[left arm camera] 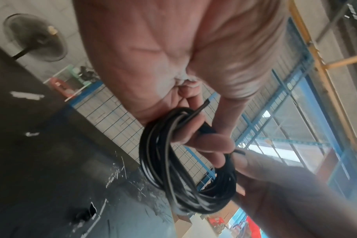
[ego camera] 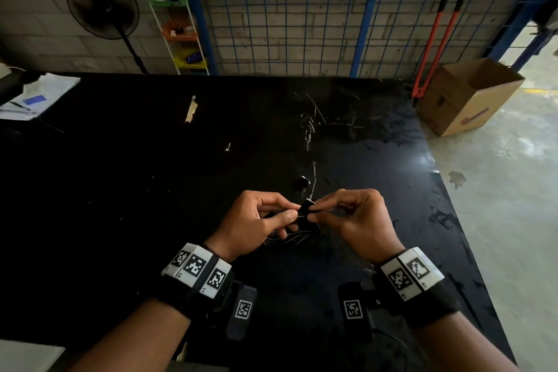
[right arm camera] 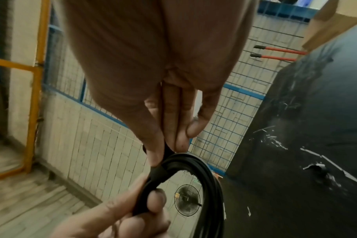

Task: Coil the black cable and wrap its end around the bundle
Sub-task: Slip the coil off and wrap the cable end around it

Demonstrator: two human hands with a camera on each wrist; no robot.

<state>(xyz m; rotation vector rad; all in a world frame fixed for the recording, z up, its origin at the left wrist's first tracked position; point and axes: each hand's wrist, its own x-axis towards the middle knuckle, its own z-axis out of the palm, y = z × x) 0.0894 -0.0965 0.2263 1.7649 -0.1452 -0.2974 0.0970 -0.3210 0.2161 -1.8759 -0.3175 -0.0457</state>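
Observation:
The black cable [left arm camera: 169, 169] is a coil of several loops, held just above the black table [ego camera: 151, 190] in front of me. My left hand [ego camera: 293, 211] grips one side of the coil, fingers curled round the strands [left arm camera: 194, 128]. My right hand [ego camera: 318, 208] pinches the cable's black end [right arm camera: 167, 149] between thumb and fingers, right above the bundle. One turn of that end [right arm camera: 158, 171] lies wrapped round the strands beside my left thumb [right arm camera: 130, 190]. In the head view the coil [ego camera: 306, 209] is mostly hidden by both hands.
A small black piece [ego camera: 302, 183] lies on the table just beyond my hands. Papers [ego camera: 39, 96] sit at the far left corner. Off the table's right edge stand a cardboard box [ego camera: 471, 96] and red bolt cutters [ego camera: 434, 39]. A fan [ego camera: 102, 4] and wire fence stand behind.

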